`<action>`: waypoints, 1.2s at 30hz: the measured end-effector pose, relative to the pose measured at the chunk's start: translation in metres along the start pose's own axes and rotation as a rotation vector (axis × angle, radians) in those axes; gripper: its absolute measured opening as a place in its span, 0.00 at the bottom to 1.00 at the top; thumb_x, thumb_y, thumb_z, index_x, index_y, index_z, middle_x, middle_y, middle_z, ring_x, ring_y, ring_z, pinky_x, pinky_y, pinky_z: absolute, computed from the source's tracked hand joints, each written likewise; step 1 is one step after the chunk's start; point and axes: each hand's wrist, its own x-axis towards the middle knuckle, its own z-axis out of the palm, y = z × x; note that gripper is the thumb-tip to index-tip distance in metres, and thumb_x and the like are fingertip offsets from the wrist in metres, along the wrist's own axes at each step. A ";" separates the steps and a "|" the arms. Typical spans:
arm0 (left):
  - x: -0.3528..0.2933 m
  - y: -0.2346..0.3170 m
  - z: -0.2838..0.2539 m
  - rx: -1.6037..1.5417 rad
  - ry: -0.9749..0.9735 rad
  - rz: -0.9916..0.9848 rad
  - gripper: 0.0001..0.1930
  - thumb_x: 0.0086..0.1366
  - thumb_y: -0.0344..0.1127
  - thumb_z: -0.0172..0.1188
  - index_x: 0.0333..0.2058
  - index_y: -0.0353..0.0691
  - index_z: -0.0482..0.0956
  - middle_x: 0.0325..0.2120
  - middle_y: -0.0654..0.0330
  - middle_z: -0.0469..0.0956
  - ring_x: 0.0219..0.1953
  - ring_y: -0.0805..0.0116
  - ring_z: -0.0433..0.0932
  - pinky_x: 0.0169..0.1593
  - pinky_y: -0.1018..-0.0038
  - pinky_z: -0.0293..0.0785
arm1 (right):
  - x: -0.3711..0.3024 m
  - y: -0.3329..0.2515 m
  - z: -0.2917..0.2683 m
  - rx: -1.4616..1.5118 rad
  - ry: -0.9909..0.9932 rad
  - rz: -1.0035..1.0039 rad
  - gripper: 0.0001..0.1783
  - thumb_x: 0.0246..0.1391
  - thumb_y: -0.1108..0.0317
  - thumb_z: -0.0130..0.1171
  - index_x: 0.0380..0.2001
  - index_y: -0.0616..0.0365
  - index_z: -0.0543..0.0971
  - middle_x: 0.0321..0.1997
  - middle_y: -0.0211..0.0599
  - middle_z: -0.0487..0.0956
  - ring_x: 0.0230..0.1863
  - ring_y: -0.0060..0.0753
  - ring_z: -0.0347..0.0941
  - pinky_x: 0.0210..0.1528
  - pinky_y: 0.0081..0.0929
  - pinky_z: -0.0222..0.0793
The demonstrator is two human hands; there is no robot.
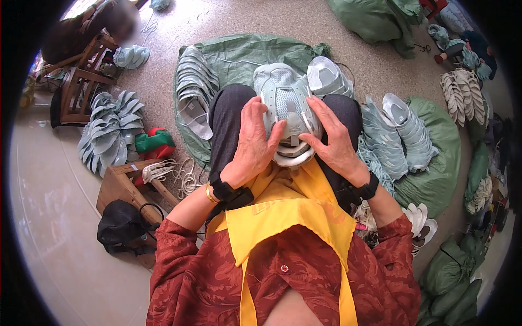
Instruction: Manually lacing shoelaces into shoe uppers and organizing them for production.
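Note:
Between my knees, over the yellow apron (pixel 293 220), sits a pale grey-green shoe upper (pixel 283 98) with a mesh tongue and rows of eyelets. Its white-edged collar opening points toward me. My left hand (pixel 251 138) grips the upper's left side, its thumb on the edge near the collar. On the opposite side my right hand (pixel 338 146) holds it, fingers along the flank and thumb near the collar. Just beyond my right knee lies a nested stack of similar uppers (pixel 329 77). A longer stack (pixel 197 81) leans beside my left knee.
A green sack (pixel 239 46) lies under the stacks ahead. More uppers are piled at the left (pixel 111 130) and right (pixel 399 136). White laces (pixel 187 176) hang by a wooden stool (pixel 128 185) with a black bag (pixel 122 225). Another person (pixel 89 30) sits at the far left.

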 end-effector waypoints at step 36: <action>0.007 -0.004 -0.018 0.174 -0.185 0.267 0.18 0.65 0.25 0.61 0.51 0.29 0.67 0.58 0.37 0.67 0.54 0.37 0.71 0.54 0.58 0.72 | -0.032 -0.008 0.037 -0.047 0.096 0.075 0.44 0.57 0.69 0.66 0.71 0.60 0.55 0.72 0.63 0.55 0.73 0.65 0.53 0.72 0.47 0.57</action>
